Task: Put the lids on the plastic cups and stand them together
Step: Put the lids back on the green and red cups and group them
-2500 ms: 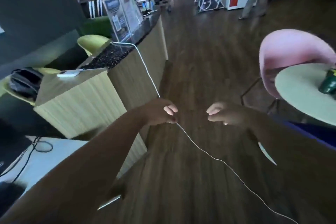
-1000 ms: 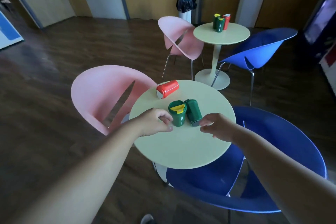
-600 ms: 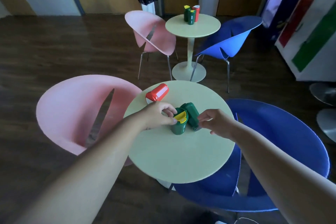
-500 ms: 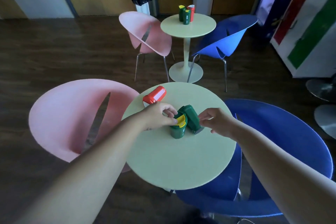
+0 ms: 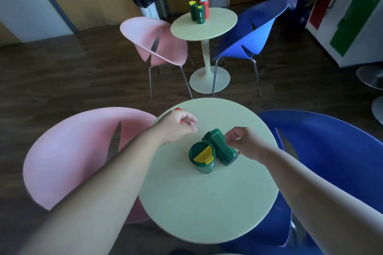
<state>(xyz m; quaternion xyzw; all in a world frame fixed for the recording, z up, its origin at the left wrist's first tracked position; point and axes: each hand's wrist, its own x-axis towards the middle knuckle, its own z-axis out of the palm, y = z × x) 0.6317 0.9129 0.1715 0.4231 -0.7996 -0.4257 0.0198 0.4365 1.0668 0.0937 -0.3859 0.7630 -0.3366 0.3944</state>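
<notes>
round pale green surface point(image 5: 207, 203) carries the cups. dark green plastic cup with a green-and-yellow lid point(image 5: 202, 156) stands upright near the middle of it, lid on. second dark green plastic cup point(image 5: 220, 147) lies on its side, touching the upright cup's right flank; can't tell if it is lidded. right hand point(image 5: 246, 142) is just right of the upright cup, its fingers point(image 5: 233, 133) curled round the lying cup, grasping it. left hand point(image 5: 176, 125) is up and left of the upright cup, apart from it, curled over a red plastic cup point(image 5: 177, 109) that is almost all hidden. only slivers of red show, and i cannot tell whether that hand actually grasps it. pink shell chair point(image 5: 72, 151) is left of the upright cup, blue shell chair point(image 5: 331, 151) right of it. well beyond the upright cup is a second round pale table point(image 5: 217, 25) with three lidded cups point(image 5: 199, 11) standing together, two green and one red.
</notes>
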